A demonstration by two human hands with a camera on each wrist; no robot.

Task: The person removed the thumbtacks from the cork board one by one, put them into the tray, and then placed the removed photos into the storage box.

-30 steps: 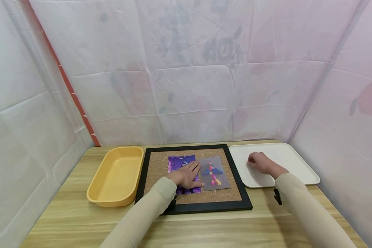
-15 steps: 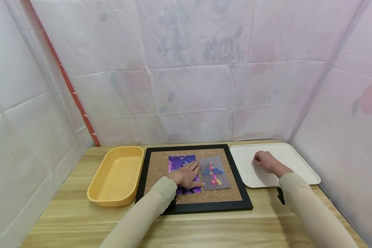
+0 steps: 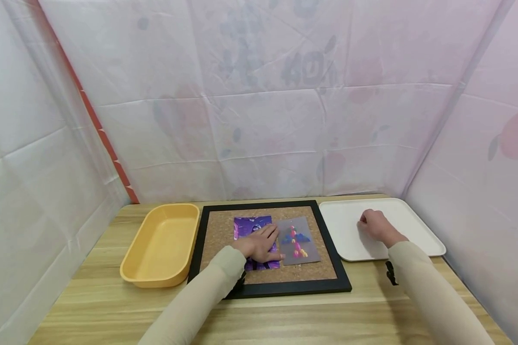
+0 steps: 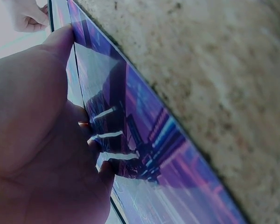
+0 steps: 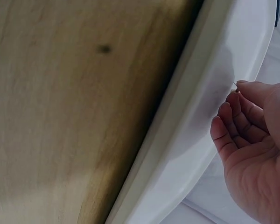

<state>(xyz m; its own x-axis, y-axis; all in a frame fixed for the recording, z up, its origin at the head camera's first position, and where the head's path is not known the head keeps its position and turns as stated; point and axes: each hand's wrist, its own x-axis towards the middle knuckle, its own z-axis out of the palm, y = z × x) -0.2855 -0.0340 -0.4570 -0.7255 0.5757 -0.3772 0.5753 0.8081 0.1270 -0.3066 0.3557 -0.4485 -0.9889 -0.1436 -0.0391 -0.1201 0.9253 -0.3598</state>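
Your left hand lies flat on purple print; right hand, three o'clock, pinches likely pin. Probably pinning step: next, bring toward nine o'clock.

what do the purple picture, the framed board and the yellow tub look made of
Purple picture: probably coated paper or card, glossy, since it mirrors the left hand. Framed board: its speckled brown face looks like matte cork; the black frame could be painted wood or plastic. Yellow tub: likely molded plastic, smooth, slightly shiny, judging by its even colour and rounded corners.
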